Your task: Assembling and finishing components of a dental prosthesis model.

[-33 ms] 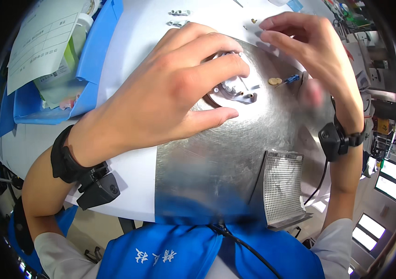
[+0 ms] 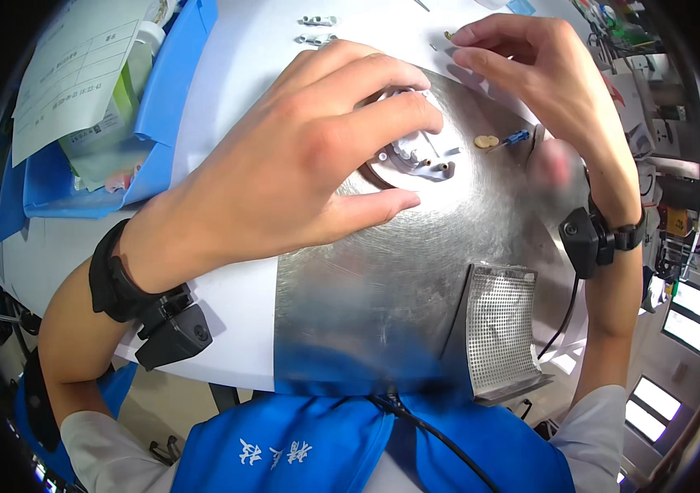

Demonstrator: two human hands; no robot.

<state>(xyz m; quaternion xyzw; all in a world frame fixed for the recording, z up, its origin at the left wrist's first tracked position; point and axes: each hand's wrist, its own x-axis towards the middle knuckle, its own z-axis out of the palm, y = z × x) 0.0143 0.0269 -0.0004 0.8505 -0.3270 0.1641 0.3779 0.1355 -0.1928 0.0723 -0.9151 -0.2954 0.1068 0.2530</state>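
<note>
A brass bit (image 2: 448, 35) lies just left of the right hand (image 2: 531, 66), slightly parted, seemingly empty; the left hand (image 2: 309, 152) spans a pale part (image 2: 425, 169), hold unclear.

Beyond the far edge of one metal sheet (image 2: 341, 287), two silvery parts (image 2: 317, 22) and one brass piece (image 2: 448, 36) are counted. By the sheet's right edge two beige discs (image 2: 486, 142) and one blue-handled tool (image 2: 517, 138) are seen, with one perforated plate (image 2: 502, 329) at its near right corner and one pale assembly (image 2: 432, 170) toward its far edge. One blue bin (image 2: 170, 74) at one white table's (image 2: 235, 329) left edge, one left hand (image 2: 317, 135), one right hand (image 2: 535, 62) and two black wrist devices (image 2: 173, 337) are counted.
</note>
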